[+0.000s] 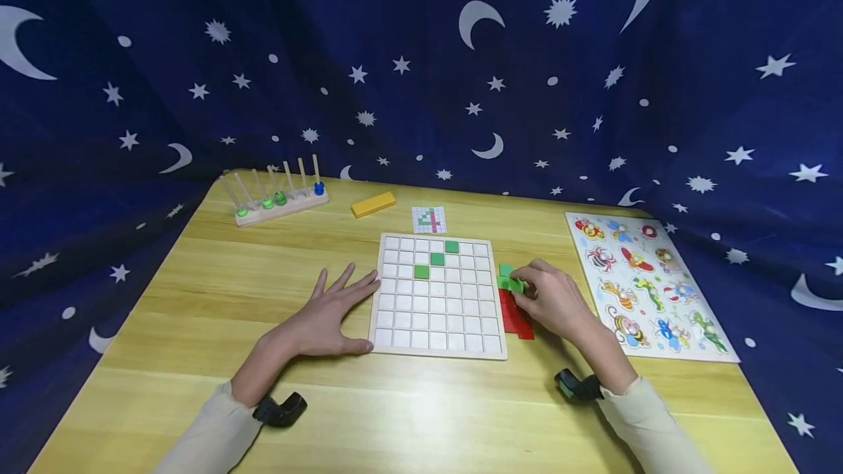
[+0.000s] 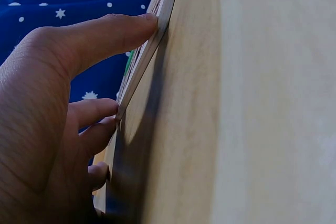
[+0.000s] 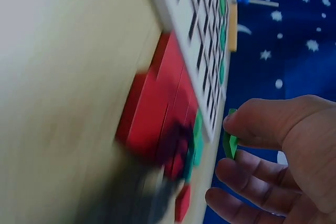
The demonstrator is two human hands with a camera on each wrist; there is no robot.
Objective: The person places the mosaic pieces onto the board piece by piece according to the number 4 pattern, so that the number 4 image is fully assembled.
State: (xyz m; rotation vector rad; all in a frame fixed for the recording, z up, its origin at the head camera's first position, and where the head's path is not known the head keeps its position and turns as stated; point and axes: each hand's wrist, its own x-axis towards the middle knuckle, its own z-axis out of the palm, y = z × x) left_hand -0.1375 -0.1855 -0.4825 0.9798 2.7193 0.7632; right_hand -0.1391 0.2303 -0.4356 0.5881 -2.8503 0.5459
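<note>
Green tile (image 3: 230, 142) seems mid-pickup, pinched in right hand (image 1: 553, 300), needing leftward carry, as splayed left hand (image 1: 324, 320) touches board (image 1: 437, 304).

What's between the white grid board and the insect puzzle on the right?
The head view shows red tiles, green tiles and the person's right hand, which pinches a separate green piece.

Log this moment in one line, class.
left hand: touches board | right hand: pinches green tile | on board: three green tiles | beside board: red tiles
</note>
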